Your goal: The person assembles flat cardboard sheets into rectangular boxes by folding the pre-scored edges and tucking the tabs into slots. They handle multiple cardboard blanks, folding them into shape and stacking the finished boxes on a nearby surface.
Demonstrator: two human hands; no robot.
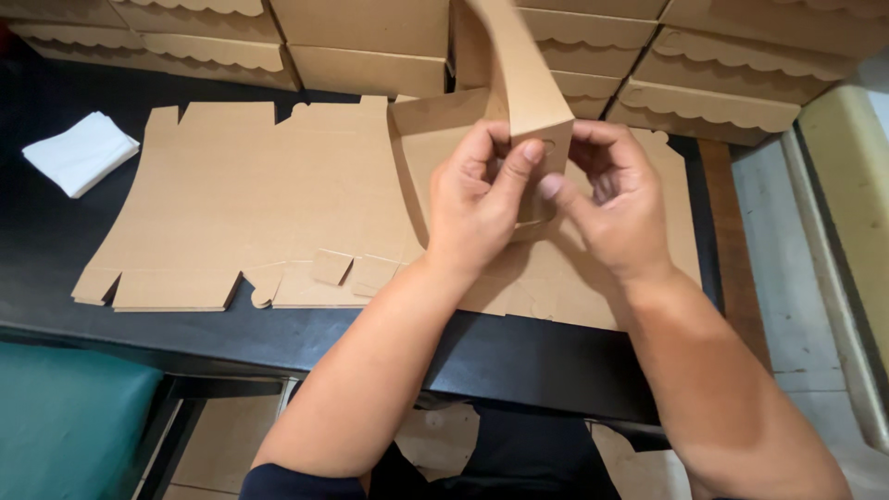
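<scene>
A half-folded brown cardboard box (523, 79) stands tilted above the black table (278, 333), one long panel rising toward the top of the view. My left hand (477, 204) grips its lower corner, thumb pressed against the panel's front. My right hand (616, 199) holds the same corner from the right, fingers curled behind the flap. Beneath both hands lies a stack of flat, die-cut cardboard blanks (241, 204) with small tabs along the near edge.
Finished cardboard boxes with scalloped lids (713, 102) are stacked along the back of the table. A folded white cloth (81, 153) lies at the far left. A teal cushion (65, 417) sits at lower left; tiled floor shows on the right.
</scene>
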